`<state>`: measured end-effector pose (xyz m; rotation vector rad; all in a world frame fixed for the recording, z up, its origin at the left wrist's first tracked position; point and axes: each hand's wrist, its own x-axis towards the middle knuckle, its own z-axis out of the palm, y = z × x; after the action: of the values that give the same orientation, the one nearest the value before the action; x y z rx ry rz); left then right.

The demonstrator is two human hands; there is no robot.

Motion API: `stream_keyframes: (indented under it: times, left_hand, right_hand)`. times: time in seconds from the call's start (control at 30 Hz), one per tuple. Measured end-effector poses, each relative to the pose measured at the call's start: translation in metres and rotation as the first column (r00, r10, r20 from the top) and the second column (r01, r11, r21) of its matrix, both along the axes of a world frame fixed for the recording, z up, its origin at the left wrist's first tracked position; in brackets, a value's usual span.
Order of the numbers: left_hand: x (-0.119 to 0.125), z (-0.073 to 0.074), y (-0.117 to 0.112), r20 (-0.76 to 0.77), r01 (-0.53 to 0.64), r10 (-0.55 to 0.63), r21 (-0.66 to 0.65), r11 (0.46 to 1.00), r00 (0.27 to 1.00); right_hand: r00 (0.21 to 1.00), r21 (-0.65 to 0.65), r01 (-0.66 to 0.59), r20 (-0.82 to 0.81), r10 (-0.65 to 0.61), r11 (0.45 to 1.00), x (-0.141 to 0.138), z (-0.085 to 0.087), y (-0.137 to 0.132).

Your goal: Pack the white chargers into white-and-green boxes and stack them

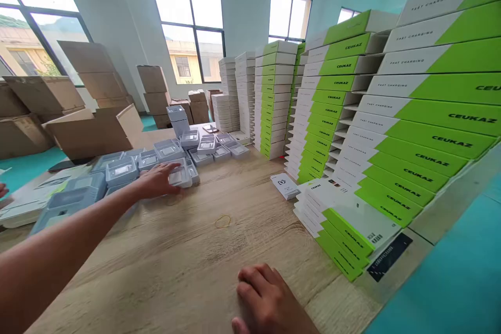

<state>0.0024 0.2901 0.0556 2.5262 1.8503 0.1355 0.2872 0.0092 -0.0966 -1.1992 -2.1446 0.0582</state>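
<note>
2 bare hands over the wood-grain counter. Left hand reaches far out, fingers and thumb pinched on a pale, translucent plastic tray at the near edge of a loose heap of grey-blue moulded plastic trays. Right hand rests on the counter, fingers curled; underside hidden, cannot tell whether it holds anything.

Risks, my judgement: pinched tray touches or nearly touches its neighbours, so a sideways pull could snag a rim and slide the heap. A pinch at the edge could let the smooth plastic slip. Right arm swinging wide might knock the low stack of white-and-green cardboard boxes.

Pinched tray: recessed face upward, tilted slightly toward the wearer. Long axis seems near-to-far; fingers cover the left side, so unsure.
</note>
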Motion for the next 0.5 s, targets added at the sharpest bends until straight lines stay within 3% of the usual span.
stream_keyframes:
  times: [0.07, 0.17, 0.23, 0.3, 0.33, 0.4, 0.5]
  left_hand:
    - [-0.001, -0.003, -0.04, -0.03, 0.098, -0.098, 0.0, 0.995, 0.995]
    - [-0.005, -0.022, -0.128, -0.005, 0.342, -0.342, 0.044, 0.939, 0.94]
    - [-0.006, -0.043, -0.188, 0.047, 0.44, -0.446, 0.101, 0.892, 0.894]
    - [-0.004, -0.063, -0.233, 0.075, 0.439, -0.456, 0.17, 0.882, 0.887]
    - [-0.001, -0.071, -0.249, 0.088, 0.426, -0.449, 0.195, 0.883, 0.889]
    - [0.003, -0.077, -0.269, 0.108, 0.376, -0.412, 0.251, 0.892, 0.905]
    - [0.006, -0.064, -0.288, 0.108, 0.322, -0.373, 0.327, 0.888, 0.921]
  right_hand:
    - [0.999, -0.075, -0.008, -0.04, 0.005, 0.997, 0.0, 0.017, -0.009]
    - [0.999, -0.159, -0.034, -0.038, 0.028, 0.987, 0.005, 0.043, -0.009]
    - [0.996, -0.116, 0.077, 0.064, -0.07, 0.99, 0.013, 0.056, 0.01]
    - [0.934, 0.036, 0.298, 0.196, -0.299, 0.954, 0.025, 0.062, 0.045]
    - [0.867, 0.123, 0.419, 0.242, -0.437, 0.9, 0.032, 0.064, 0.066]
    - [0.785, 0.177, 0.552, 0.221, -0.58, 0.815, 0.046, 0.065, 0.106]
    - [0.748, 0.19, 0.626, 0.127, -0.651, 0.756, 0.055, 0.069, 0.137]
